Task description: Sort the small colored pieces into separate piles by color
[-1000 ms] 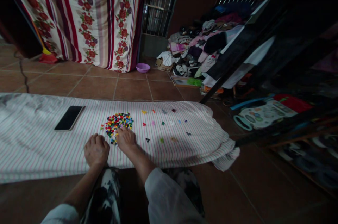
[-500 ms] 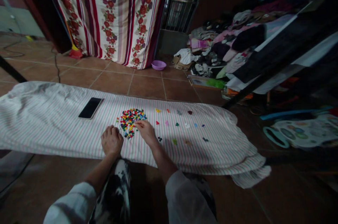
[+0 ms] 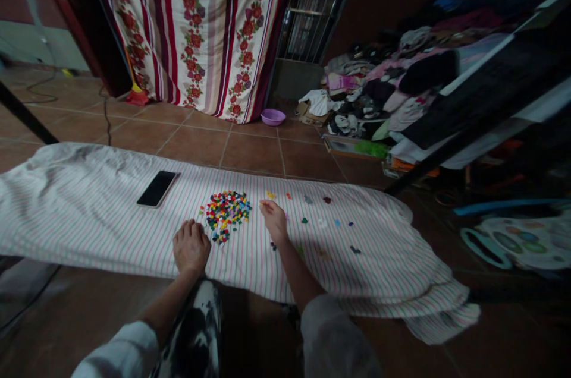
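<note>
A mixed pile of small colourful pieces lies on the striped cloth. My left hand rests palm down beside the pile's near left side, fingers lying on the cloth and holding nothing. To the right of the pile, my right hand is closed in a pinch, with a tiny yellow piece showing at the fingertips. Just beyond it sits a yellow group. Further right are small groups by colour, among them grey, dark red, green and white. My right hand and forearm partly cover some groups.
A black-screened phone lies on the cloth left of the pile. Beyond the cloth, a purple basin stands on the tiled floor by a floral curtain. Heaped clothes and dark slanting bars are at the right.
My right hand has moved right, from the pile to near the yellow group, with a small piece pinched. My left hand stays beside the pile. The camera view has shifted slightly.
</note>
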The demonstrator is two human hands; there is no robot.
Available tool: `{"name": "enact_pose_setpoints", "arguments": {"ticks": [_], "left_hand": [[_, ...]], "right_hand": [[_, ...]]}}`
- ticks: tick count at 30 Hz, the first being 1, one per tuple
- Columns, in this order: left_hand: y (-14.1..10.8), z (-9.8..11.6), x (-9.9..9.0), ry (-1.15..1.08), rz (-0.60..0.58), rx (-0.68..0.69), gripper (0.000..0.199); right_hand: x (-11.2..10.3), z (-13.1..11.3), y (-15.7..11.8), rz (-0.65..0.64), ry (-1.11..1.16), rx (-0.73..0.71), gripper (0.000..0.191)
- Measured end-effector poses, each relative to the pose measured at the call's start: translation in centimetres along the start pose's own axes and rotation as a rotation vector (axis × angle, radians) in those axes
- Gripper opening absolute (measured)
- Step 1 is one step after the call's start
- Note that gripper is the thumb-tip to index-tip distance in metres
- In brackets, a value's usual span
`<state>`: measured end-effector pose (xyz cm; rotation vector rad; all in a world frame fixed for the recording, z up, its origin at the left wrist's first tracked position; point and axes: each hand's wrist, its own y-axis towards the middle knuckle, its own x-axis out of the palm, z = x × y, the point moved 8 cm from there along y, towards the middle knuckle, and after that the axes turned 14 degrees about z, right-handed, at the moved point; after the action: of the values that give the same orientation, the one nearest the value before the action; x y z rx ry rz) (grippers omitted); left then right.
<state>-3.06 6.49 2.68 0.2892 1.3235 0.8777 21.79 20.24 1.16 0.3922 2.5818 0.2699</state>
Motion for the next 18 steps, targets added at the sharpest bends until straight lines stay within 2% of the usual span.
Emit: {"name": "enact_pose_setpoints", "arguments": {"ticks": [3, 8, 12, 18], "left_hand": [[0.0, 0.1, 0.1, 0.021, -0.004, 0.021, 0.02], [0.0, -0.1, 0.3, 0.025, -0.024, 0.018, 0.02], [0.0, -0.1, 0.3, 0.007, -0.033, 0.006, 0.019], [0.0, 0.0, 0.2, -0.001, -0.02, 0.006, 0.018]], "right_hand": [[-1.7, 1.2, 2.5, 0.048, -0.094, 0.032, 0.024], [-2.9, 2.5, 5.6, 0.026, -0.44, -0.016, 0.025], [-2.2, 2.9, 6.6, 0.008, -0.57, -0.056, 0.027], [-0.6, 3.2, 7.3, 0.009, -0.542, -0.054, 0.027]]}}
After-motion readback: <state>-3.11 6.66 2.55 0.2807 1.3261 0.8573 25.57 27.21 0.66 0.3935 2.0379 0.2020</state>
